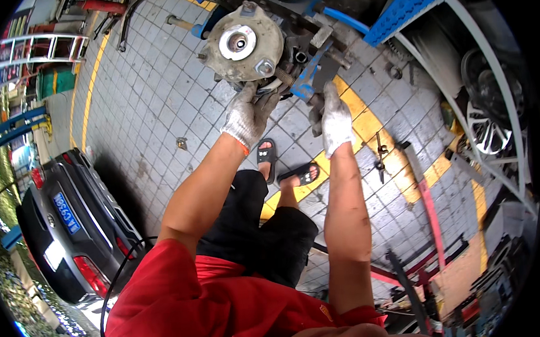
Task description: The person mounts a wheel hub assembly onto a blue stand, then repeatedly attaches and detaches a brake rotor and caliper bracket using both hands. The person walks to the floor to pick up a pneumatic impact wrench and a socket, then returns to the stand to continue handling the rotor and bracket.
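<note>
both gloved hands (291, 115) grip strut mount (243, 43) (overhead)

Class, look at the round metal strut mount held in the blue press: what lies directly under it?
Under the strut mount, the gloved left hand grips dark coil parts. The gloved right hand rests beside the blue clamp. The mount and hand hide the rest.

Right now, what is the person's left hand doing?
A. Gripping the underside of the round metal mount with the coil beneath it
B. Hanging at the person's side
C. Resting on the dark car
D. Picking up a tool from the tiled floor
A: the gloved left hand grips just under the round metal mount, while the right hand is at the blue clamp beside it.
</note>
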Demonstrator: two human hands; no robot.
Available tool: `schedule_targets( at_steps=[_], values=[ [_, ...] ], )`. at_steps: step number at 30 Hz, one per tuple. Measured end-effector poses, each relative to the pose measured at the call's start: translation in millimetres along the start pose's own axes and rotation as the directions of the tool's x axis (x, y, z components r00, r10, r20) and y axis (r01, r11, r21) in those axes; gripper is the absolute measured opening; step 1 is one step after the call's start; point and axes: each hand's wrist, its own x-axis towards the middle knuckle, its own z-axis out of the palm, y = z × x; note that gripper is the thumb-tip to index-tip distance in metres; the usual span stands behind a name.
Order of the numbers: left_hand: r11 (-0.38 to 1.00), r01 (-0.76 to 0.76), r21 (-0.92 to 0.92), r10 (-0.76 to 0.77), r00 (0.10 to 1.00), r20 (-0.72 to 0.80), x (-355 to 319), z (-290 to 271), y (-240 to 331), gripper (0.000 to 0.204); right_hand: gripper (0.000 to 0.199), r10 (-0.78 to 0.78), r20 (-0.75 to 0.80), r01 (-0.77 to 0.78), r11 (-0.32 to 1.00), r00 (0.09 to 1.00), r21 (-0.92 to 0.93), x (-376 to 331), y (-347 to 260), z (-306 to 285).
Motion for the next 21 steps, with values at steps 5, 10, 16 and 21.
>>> schedule_targets(
  at_steps=[5,10,16,21],
  values=[
    [0.999,-0.043,-0.008,0.043,0.998,-0.05,0,23,2,0.035,0.037,-0.556,-0.108,0.468,0.775,0.824,-0.424,43,62,-8],
    [0.999,-0.011,-0.053,0.007,0.997,-0.076,-2,16,4,0.034,0.032,-0.72,0.069,0.65,0.575,0.69,-0.496,14,25,2],
    [0.994,-0.032,-0.108,0.016,0.99,-0.14,-4,31,2,0.032,0.039,-0.573,-0.061,0.517,0.775,0.817,-0.363,18,34,4],
    [0.982,-0.106,-0.158,0.097,0.993,-0.062,-22,58,2,0.037,0.047,-0.455,0.115,0.431,0.69,0.883,-0.582,-13,-12,-26]
  ],
)
